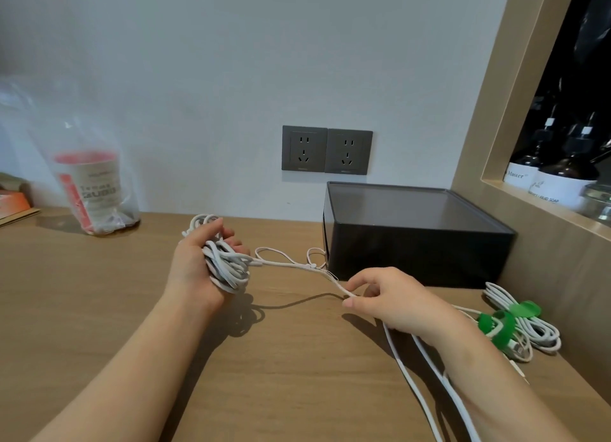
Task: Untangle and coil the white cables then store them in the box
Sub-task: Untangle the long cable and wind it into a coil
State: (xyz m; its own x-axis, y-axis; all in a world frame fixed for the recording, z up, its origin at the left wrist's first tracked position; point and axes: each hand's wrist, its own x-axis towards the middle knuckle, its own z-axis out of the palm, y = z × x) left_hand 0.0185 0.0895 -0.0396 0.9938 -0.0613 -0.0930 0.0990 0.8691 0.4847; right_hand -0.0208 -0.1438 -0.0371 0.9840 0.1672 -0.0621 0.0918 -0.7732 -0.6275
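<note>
My left hand [195, 269] grips a bundle of coiled white cable [224, 263] above the wooden table. From the bundle a white strand [297, 265] runs right, with small loops in it, to my right hand [393, 301], which pinches it between thumb and forefinger. Below my right hand two white strands [426, 385] trail toward the lower edge of the view. The dark box [410, 240] stands behind my right hand against the wall, its lid on. Coiled white cables [535, 329] bound with green ties [499, 324] lie at the right.
A clear plastic bag holding a red-and-white cup [89, 190] stands at the back left. Two dark wall sockets [327, 150] sit above the box. A wooden-framed niche [496, 177] with dark bottles [562, 177] borders the table on the right.
</note>
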